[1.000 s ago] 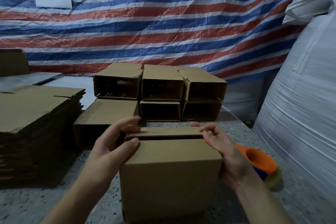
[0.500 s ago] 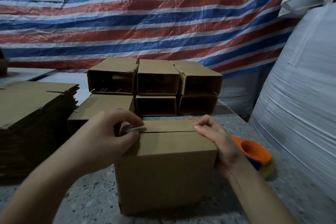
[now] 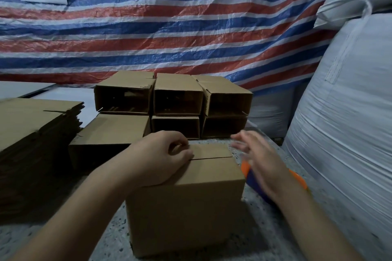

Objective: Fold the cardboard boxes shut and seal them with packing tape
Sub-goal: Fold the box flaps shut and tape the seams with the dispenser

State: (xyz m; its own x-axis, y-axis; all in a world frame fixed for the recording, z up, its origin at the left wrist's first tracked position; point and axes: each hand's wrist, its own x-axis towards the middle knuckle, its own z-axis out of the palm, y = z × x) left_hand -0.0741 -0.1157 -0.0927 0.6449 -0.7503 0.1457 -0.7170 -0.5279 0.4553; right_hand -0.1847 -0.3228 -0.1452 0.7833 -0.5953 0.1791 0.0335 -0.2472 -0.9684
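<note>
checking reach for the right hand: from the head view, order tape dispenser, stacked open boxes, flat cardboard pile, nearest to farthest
1. Tape dispenser, orange, just beneath the right hand.
2. Stacked open boxes, behind, toward the tarp.
3. Flat cardboard pile, far left.

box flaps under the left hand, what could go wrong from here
The left hand alone holds the flaps of the box closed, and the seam shows no tape; if it eases, they may spring open. The right hand is blurred above the orange tape dispenser, and a rushed grab could knock it across the table.
</note>
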